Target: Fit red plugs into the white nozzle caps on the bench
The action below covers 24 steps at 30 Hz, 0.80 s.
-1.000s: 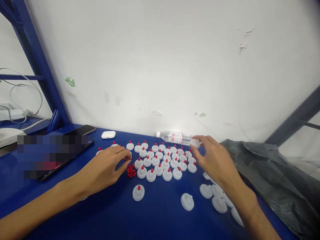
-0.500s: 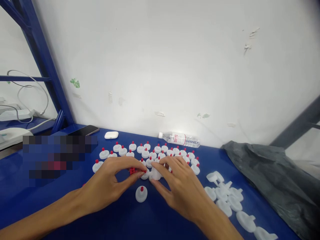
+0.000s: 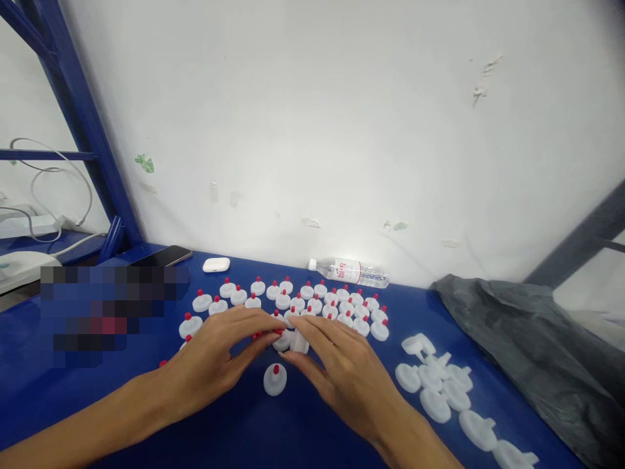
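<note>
My left hand (image 3: 219, 355) and my right hand (image 3: 342, 371) meet over the blue table (image 3: 273, 430). The fingers of the right hand pinch a white cap (image 3: 299, 342). At the fingertips of the left hand is a small red piece (image 3: 278, 332), beside a little heap of red pieces (image 3: 258, 335). Behind the hands stand several white caps with red tips (image 3: 312, 301) in rows. One such cap (image 3: 275, 380) stands alone between my wrists. Several plain white caps (image 3: 439, 391) lie at the right.
A clear water bottle (image 3: 349, 271) lies by the white wall. A white earbud case (image 3: 216, 264) and a dark phone (image 3: 163, 256) sit at the back left. A grey plastic bag (image 3: 527, 352) covers the right side. Blue frame posts (image 3: 83, 124) and cables (image 3: 43, 215) are at the left.
My right hand came back from the far rows by the bottle to the centre with a white cap. My left hand moved right to meet it. The view shifted slightly.
</note>
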{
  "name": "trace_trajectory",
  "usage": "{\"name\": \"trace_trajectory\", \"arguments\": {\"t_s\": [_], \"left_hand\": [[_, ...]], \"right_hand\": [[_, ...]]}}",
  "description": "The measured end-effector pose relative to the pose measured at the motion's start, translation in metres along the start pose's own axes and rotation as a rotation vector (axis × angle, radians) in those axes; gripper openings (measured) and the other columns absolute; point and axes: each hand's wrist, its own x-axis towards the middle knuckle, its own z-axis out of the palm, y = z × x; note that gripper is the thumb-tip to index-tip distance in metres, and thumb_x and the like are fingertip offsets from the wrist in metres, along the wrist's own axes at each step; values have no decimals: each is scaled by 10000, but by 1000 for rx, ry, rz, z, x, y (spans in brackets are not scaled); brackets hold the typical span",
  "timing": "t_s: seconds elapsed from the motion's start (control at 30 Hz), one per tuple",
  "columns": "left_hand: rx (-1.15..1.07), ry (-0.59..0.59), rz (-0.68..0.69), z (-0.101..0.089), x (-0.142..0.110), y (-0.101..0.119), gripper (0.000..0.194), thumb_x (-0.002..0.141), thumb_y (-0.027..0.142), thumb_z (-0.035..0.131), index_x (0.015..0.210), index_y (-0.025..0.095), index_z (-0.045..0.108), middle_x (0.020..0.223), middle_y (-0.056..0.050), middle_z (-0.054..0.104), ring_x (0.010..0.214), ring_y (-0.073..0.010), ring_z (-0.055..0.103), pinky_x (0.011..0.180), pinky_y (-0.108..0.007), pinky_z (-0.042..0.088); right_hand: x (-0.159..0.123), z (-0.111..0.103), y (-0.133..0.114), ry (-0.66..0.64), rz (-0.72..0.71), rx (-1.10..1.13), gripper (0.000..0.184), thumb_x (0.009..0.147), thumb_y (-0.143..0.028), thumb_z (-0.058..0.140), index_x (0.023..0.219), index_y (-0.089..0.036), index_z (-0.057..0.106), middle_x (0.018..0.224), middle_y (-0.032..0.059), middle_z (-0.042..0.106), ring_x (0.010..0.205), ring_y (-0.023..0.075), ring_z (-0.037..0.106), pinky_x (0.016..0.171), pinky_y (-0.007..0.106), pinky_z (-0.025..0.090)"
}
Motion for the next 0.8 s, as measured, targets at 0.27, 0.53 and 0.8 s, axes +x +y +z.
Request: {"name": "trace_trajectory", "arguments": {"t_s": [0.27, 0.53, 0.8], "left_hand": [[14, -33, 64, 9, -10, -1, 276, 1005, 53, 429, 1035, 258, 612, 796, 20, 695, 637, -145, 641, 615, -246, 525], [-18, -29, -27, 8, -7, 11, 282, 944, 33, 414, 874, 257, 572, 686, 57, 623, 539, -115, 576, 545, -224, 458], [-94, -108, -187, 5, -3, 18, 302, 961, 134, 441, 690, 243, 520, 567, 54, 581, 474, -132, 515, 494, -274, 381]], "right_hand": [[-2, 2, -7, 20, -82, -24, 339, 1139, -289, 502, 1327, -61, 667, 1195, 89, 798, 980, 242, 778, 839, 395, 656], [-1, 4, -13, 32, -130, -122, 299, 1128, -195, 505, 1286, -52, 714, 1199, 92, 799, 1020, 233, 775, 862, 371, 656], [0, 2, -14, 6, -183, -127, 269, 1079, -100, 569, 1294, -13, 707, 1219, 134, 789, 1060, 259, 779, 886, 387, 669]]}}
